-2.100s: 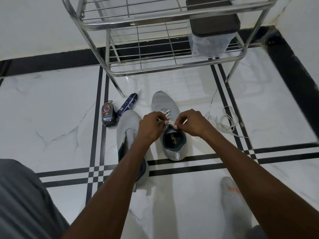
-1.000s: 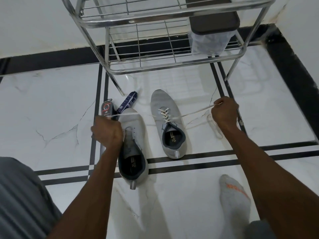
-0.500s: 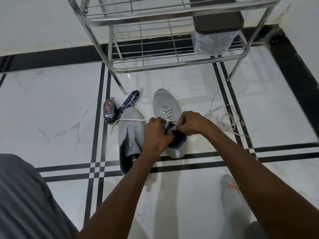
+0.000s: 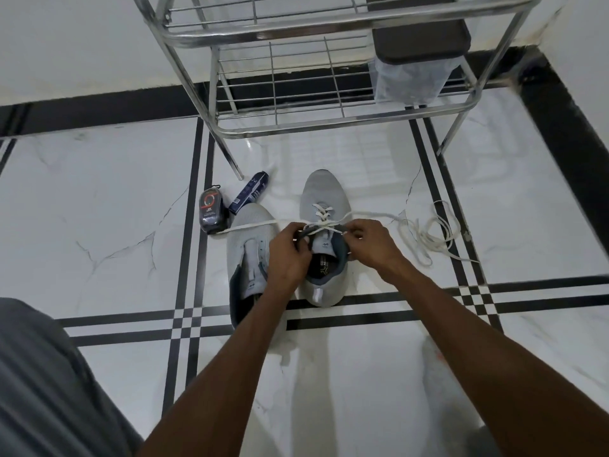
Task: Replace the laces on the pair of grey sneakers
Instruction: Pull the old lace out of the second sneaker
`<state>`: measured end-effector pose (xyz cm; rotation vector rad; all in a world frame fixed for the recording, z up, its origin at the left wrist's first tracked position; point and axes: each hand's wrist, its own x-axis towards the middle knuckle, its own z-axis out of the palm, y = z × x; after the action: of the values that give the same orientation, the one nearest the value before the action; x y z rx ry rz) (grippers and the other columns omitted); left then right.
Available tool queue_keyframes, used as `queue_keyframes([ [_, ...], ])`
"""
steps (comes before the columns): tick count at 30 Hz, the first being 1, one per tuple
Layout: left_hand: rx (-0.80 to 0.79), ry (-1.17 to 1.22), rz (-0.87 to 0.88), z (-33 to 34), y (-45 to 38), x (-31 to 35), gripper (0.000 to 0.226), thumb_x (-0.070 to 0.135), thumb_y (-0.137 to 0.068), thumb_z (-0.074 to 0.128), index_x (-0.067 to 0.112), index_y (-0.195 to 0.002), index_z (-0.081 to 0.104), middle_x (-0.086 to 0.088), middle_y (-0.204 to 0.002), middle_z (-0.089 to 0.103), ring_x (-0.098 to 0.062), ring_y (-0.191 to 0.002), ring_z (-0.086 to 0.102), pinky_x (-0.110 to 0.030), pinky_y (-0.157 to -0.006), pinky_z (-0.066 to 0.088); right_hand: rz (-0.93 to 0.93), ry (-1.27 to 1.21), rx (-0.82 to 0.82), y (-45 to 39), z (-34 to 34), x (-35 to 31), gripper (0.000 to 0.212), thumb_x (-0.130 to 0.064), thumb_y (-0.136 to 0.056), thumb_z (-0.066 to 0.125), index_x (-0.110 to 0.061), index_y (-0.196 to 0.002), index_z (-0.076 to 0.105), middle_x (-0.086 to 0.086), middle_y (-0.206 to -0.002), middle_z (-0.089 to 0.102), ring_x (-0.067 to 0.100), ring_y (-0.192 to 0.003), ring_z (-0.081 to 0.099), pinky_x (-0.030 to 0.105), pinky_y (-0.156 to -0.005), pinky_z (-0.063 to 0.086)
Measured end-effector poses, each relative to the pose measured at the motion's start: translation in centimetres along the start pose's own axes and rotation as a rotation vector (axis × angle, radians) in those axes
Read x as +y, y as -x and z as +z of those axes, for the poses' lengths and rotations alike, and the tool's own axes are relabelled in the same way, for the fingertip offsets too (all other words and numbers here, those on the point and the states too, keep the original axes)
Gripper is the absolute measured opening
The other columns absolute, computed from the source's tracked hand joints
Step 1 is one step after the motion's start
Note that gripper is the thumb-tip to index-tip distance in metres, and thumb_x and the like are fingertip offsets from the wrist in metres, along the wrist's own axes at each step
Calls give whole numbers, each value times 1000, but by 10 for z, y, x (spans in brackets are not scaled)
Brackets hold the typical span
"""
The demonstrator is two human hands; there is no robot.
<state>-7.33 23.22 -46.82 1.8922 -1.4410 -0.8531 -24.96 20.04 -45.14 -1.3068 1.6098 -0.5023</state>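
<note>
Right sneaker [image 4: 324,206] on the marble floor [image 4: 99,225], toe toward the metal shoe rack [image 4: 329,123]: partly laced, with white crossings through the lower eyelets only. Upper eyelets near the collar apparently not yet threaded. Left hand [image 4: 290,255] curled at the left side of the tongue, pinching the white lace [image 4: 321,212]; right hand [image 4: 372,242] pinching the same lace at the right side. One free end running left over the other shoe, the other end running right into a loose pile on the floor. Left sneaker [image 4: 250,258] just beside, touching or nearly so, with no lace visible in its eyelets. A shoe polish sponge [image 4: 212,212] and a dark tube [image 4: 250,192] near its toe.

Judgement: roughly a quarter done. Left to do: finish and tie the right sneaker, then lace the second one fully.
</note>
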Motion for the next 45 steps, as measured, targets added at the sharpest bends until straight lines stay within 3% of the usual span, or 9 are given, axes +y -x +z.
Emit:
queue_keyframes([
  [10, -121, 346, -196, -11, -10, 26, 11, 27, -96, 67, 16, -96, 69, -3, -94, 72, -13, -84, 68, -20, -67, 51, -9, 30, -198, 0, -5, -44, 17, -29, -89, 67, -13, -92, 68, -2, -91, 66, 14, -83, 57, 28, -75, 45],
  [14, -196, 647, -479, -28, -19, 38, 22, 31, -99, 54, 20, -81, 61, 8, -77, 60, -7, -69, 51, -25, -61, 38, 155, -395, -419, -3, -25, -51, 14, -29, -92, 58, -20, -83, 63, -3, -85, 56, 12, -77, 44, 28, -67, 36],
  [19, 132, 1132, -676, -61, -40, 22, 27, 34, -98, 54, 23, -74, 52, 10, -61, 45, -8, -50, 33, -23, -50, 26, 351, -1016, 12, -25, -70, -40, 37, -34, -89, 66, -24, -60, 48, -4, -71, 56, 12, -63, 47, 26, -58, 37],
  [22, 312, 963, -752, -68, -46, 11, 25, 39, -100, 54, 14, -96, 59, 1, -85, 56, -11, -68, 50, -23, -57, 44, 426, -994, 115, -31, -77, -26, 24, -40, -90, 70, -19, -81, 62, 1, -89, 64, 16, -78, 57, 26, -62, 45],
  [24, 410, 621, -756, -66, -46, 3, 55, 46, -95, 56, 3, -129, 51, -12, -128, 54, -20, -102, 56, -38, -89, 54, 444, -871, 142, -33, -73, -19, 44, -44, -87, 75, -14, -116, 62, 5, -111, 59, 20, -94, 58, 29, -67, 51],
  [28, 565, -34, -305, -50, -17, 20, 72, 30, -88, 66, -2, -144, 33, -21, -147, 30, -40, -132, 34, -46, -110, 34, 338, -32, 110, -28, -58, -16, 94, -57, -83, 73, -5, -151, 32, 14, -139, 54, 28, -121, 57, 36, -84, 56],
  [33, 313, -204, 104, -25, 8, 28, 49, 30, -82, 72, 12, -120, 48, -10, -126, 44, -30, -117, 45, -36, -94, 43, 173, 205, -204, -10, -17, -38, 82, -44, -81, 78, -13, -143, 34, 12, -114, 66, 23, -94, 70, 36, -74, 61],
  [39, 13, -175, 219, -4, 6, 14, 36, 13, -88, 65, 15, -117, 43, -7, -94, 59, -27, -85, 59, -38, -66, 47, -147, 462, -10, -1, 11, -32, 56, -29, -84, 73, -10, -126, 41, 14, -100, 64, 31, -83, 64, 32, -64, 44],
  [45, 125, 54, -10, -14, 2, -1, 31, 7, -92, 60, 16, -120, 50, -8, -103, 57, -21, -84, 61, -43, -76, 56, 147, -94, 6, 1, -6, -12, 27, -9, -83, 73, -10, -105, 57, 17, -85, 73, 31, -77, 74, 45, -69, 64],
])
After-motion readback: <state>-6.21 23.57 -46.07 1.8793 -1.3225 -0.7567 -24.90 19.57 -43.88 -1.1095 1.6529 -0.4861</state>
